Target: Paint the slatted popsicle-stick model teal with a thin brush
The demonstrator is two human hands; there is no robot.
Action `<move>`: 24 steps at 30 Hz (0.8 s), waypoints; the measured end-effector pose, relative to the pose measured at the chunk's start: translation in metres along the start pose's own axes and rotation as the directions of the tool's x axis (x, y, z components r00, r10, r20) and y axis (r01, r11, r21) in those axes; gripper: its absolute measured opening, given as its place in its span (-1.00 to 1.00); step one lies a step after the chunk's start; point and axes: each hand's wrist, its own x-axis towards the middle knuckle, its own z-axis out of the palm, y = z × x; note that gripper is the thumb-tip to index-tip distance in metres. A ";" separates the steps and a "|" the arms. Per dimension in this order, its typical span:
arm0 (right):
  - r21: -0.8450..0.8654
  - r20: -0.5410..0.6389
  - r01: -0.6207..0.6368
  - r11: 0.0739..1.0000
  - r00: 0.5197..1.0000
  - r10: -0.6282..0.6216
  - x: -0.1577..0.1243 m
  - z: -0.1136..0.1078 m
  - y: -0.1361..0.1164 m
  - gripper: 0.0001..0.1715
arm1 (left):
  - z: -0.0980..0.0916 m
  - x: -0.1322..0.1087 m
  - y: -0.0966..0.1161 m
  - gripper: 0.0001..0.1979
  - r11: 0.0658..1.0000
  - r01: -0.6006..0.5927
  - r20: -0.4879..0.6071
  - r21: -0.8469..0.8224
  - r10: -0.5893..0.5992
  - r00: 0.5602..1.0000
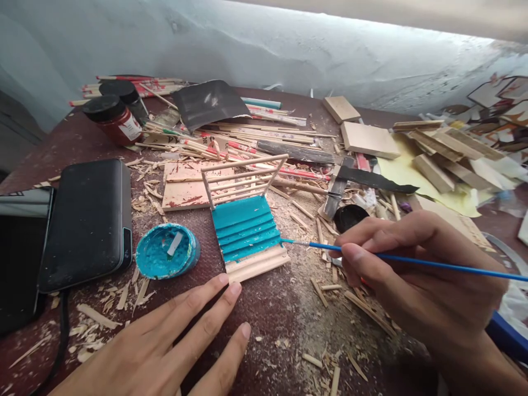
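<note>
A small wooden bench [247, 228] made of thin sticks stands mid-table, its slatted back bare wood. Most of its seat is coated in turquoise paint, while the front slats are plain wood. My right hand [416, 275] pinches a blue paintbrush [433, 265], whose turquoise-stained tip meets the seat's right edge. Flat and with fingers spread, my left hand [177, 341] touches the bench's front left corner with its fingertips. Left of the bench sits an open jar of turquoise paint [167, 252], with a pale scrap lying in it.
A black power bank [86, 223] with a cable lies at left. Dark-lidded paint jars [113, 121], thin sticks [268, 135] and black sandpaper [211, 104] are behind. A craft knife [305, 187], wood blocks [369, 139] and a black lid [350, 218] lie right. Shavings litter the table.
</note>
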 end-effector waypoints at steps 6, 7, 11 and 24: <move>-0.014 0.011 0.063 0.998 0.998 -0.063 0.000 -0.001 -0.002 -0.64 | -0.001 0.002 0.000 -0.57 1.000 0.008 0.004 -0.016 -0.008 1.000; -0.028 0.019 0.054 0.998 0.998 -0.054 0.000 -0.001 -0.002 -0.65 | 0.000 0.003 0.000 -0.57 1.000 0.006 0.000 -0.017 -0.006 1.000; -0.065 0.050 -0.008 0.998 0.999 0.012 -0.003 -0.001 -0.002 -0.67 | 0.000 0.004 0.000 -0.57 1.000 -0.003 -0.009 -0.016 0.003 1.000; -0.028 0.055 -0.032 0.999 0.998 0.033 -0.004 0.001 -0.003 -0.67 | 0.000 0.002 -0.001 -0.59 1.000 -0.011 -0.007 -0.024 0.011 1.000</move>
